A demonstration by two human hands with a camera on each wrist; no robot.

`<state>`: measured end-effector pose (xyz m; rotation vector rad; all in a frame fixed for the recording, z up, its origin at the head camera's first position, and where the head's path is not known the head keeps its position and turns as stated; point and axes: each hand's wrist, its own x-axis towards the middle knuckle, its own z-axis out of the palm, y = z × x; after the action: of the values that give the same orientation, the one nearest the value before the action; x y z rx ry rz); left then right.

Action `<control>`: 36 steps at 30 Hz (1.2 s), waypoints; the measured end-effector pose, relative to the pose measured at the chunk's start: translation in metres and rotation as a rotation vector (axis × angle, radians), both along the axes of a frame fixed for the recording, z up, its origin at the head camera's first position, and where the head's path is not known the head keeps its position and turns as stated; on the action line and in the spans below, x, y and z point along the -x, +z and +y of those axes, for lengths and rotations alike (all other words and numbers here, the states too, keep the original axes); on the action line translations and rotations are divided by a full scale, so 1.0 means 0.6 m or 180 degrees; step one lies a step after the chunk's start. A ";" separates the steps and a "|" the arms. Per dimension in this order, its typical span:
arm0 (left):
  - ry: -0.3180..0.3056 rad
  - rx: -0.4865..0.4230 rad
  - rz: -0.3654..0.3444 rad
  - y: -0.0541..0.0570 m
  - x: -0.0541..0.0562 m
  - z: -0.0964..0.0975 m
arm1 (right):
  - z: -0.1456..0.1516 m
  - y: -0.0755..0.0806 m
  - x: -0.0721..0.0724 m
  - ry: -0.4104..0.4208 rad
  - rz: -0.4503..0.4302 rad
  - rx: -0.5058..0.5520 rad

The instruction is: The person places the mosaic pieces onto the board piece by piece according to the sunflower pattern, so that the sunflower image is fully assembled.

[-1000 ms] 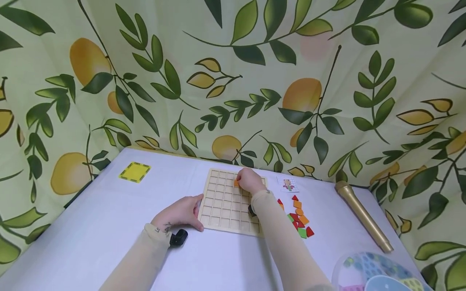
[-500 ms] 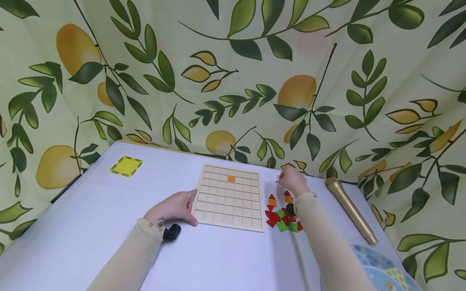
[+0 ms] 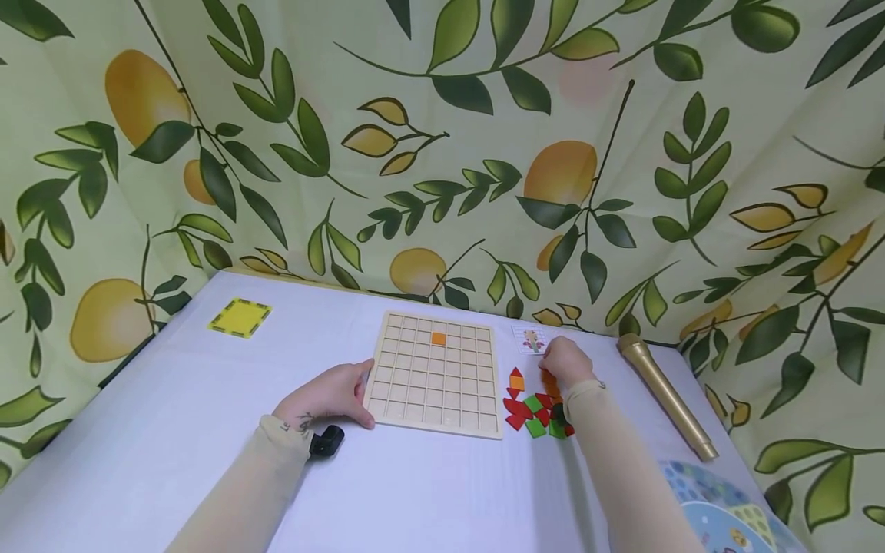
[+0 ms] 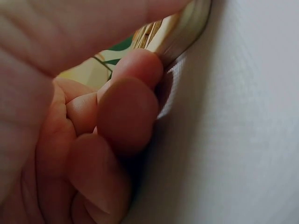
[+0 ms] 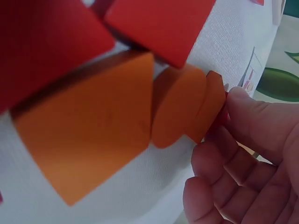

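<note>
A wooden grid board (image 3: 432, 392) lies on the white table with one orange square tile (image 3: 439, 339) in an upper cell. My left hand (image 3: 332, 395) grips the board's lower left edge between thumb and fingers. Right of the board, my right hand (image 3: 568, 361) is at the top of a row of loose tiles. In the right wrist view its thumb and fingers pinch a red tile (image 5: 223, 114), mostly hidden by the fingers. Against that lie an orange square (image 5: 210, 109) and an orange round tile (image 5: 180, 105), with a larger-looking orange tile (image 5: 93, 126) nearer the camera.
A small picture card (image 3: 531, 340) lies beyond the loose tiles, among them green ones (image 3: 535, 428) and red ones (image 3: 515, 422). A gold tube-like stick (image 3: 667, 399) lies at the right, a patterned round item (image 3: 726, 514) at the front right. A yellow square frame (image 3: 240, 318) sits far left.
My right hand has left the board, where the orange tile now shows uncovered, passed over the picture card and come down to the loose tiles. My left hand keeps hold of the board.
</note>
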<state>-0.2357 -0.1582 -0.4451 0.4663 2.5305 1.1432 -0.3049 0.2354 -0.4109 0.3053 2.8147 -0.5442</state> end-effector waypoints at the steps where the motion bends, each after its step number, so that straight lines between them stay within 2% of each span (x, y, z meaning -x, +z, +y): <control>1: -0.0008 -0.0016 -0.0002 0.000 0.000 0.000 | 0.000 -0.001 0.001 -0.0015 0.0002 0.0020; 10: 0.0044 0.0028 -0.0016 -0.002 0.000 0.001 | -0.001 -0.003 0.010 -0.0133 -0.0052 0.0293; 14: 0.0068 0.0033 -0.0053 -0.003 0.000 0.001 | -0.020 0.010 0.013 0.0004 0.0113 0.0415; 18: 0.0062 0.0037 -0.0058 -0.004 0.001 0.001 | -0.063 0.027 0.022 0.0372 0.0336 0.0718; 22: 0.0069 0.0040 -0.0064 -0.004 0.003 0.002 | -0.123 0.038 0.037 0.0862 0.0511 0.1000; 28: 0.0090 0.0040 -0.0080 -0.005 0.003 0.002 | -0.211 0.047 0.055 0.1782 0.0555 0.0636; 31: 0.0103 0.0050 -0.0101 -0.004 0.003 0.002 | -0.241 0.044 0.062 0.1980 0.0541 0.0594; 36: 0.0116 0.0057 -0.0140 -0.003 0.004 0.000 | -0.273 0.036 0.073 0.2165 0.0722 0.0505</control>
<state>-0.2383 -0.1581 -0.4470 0.3876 2.5190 1.1304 -0.3489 0.0714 -0.3893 -0.7601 2.8011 -0.6524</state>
